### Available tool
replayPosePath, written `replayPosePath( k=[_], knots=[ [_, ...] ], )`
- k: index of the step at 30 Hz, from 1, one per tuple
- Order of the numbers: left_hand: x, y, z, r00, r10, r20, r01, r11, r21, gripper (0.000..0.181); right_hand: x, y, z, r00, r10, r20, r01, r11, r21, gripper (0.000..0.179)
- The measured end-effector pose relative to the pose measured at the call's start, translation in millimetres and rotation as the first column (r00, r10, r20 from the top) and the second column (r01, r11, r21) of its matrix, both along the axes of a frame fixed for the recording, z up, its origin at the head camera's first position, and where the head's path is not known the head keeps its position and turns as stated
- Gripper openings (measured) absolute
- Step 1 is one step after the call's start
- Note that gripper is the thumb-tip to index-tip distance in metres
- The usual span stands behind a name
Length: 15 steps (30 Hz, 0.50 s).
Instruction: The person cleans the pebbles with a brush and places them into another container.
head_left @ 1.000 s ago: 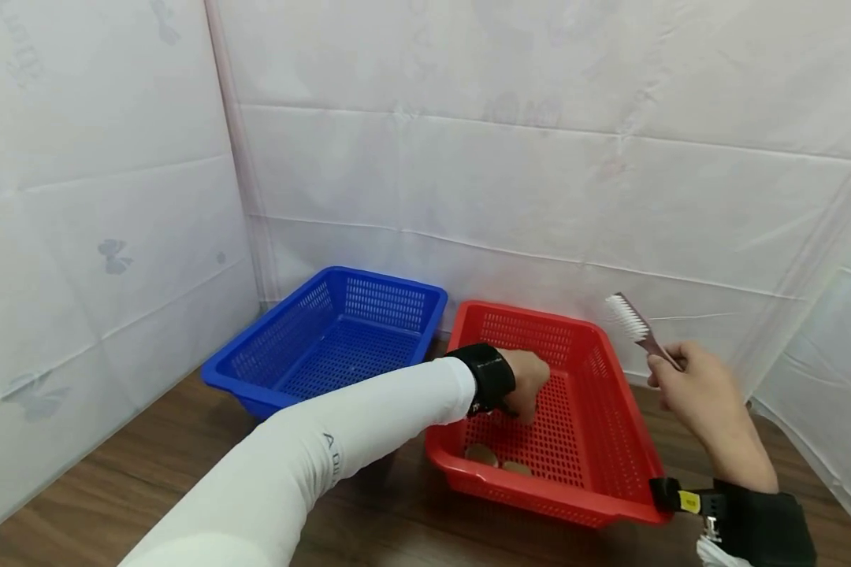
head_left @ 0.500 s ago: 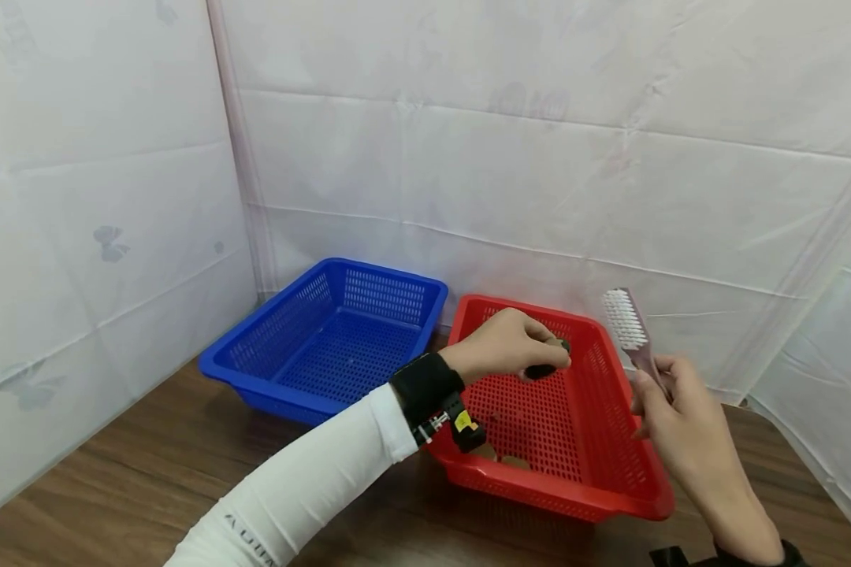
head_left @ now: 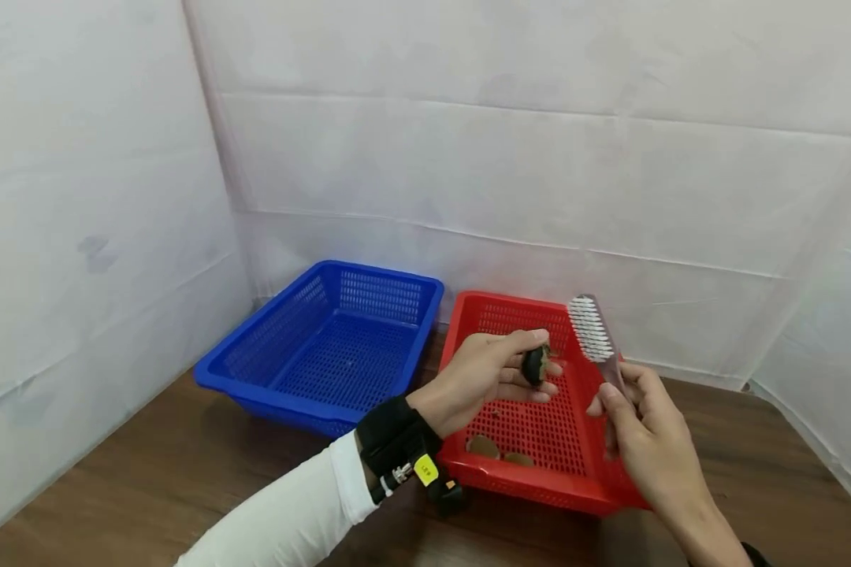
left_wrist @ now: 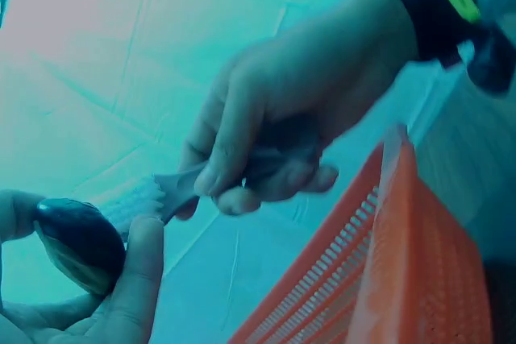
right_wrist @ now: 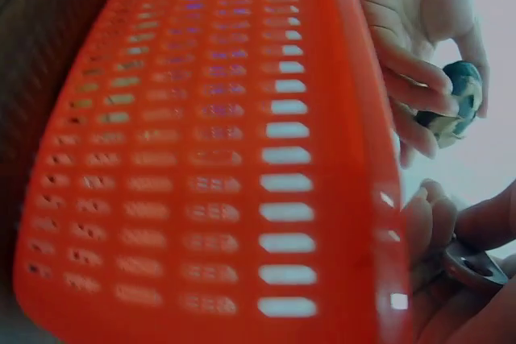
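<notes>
Since 0.5 s ago, left grip has rolled from knuckles-up to thumb on top, and the brush has shifted to the left, nearer to it. With that left grip I pinch a dark, glossy rounded object between thumb and fingers, above the red basket; the right wrist view shows tan patches on it. My right grip is curled round the brush's handle, thumb laid along it. White bristles face left toward the dark object, and in the head view a narrow gap separates the 2.

Below, 2 brown rounded pieces lie in the red basket, near its front left corner. Just to the left sits the blue basket, also on the brown wooden bench. Behind both hang creased white sheets. On my left arm I wear a white sleeve and a black wrist strap.
</notes>
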State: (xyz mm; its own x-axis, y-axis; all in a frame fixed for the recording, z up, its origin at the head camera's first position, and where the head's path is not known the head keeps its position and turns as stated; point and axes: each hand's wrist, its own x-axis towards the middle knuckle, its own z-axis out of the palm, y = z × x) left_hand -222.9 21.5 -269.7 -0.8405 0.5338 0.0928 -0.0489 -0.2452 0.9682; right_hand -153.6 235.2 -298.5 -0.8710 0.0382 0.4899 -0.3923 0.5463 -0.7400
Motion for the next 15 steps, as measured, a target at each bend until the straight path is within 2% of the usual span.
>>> replayPosePath(
  k=[5,7,10,15],
  knots=[
    [6.6,-3.8,-21.0,0.987,-0.059,0.151,0.045,0.995,0.095,0.047,4.5,-5,-7.8,0.999,-0.011,0.042,0.011,1.000,0.012,0.030],
    [8.9,-4.5,-28.0,0.981,-0.067,0.184,0.048,0.993,0.107,0.049,7.8,-7,-11.4,0.998,-0.016,0.059,0.015,1.000,0.005,0.030],
    [12.2,-5.5,-33.6,0.977,-0.057,0.207,0.035,0.994,0.108,0.050,13.3,-7,-14.2,0.997,-0.016,0.077,0.016,1.000,-0.010,0.030],
    [20.6,-5.9,-32.2,0.972,-0.081,0.222,0.055,0.991,0.122,0.052,27.8,-4,-14.0,0.990,-0.023,0.137,0.031,0.998,-0.061,0.028]
  ],
)
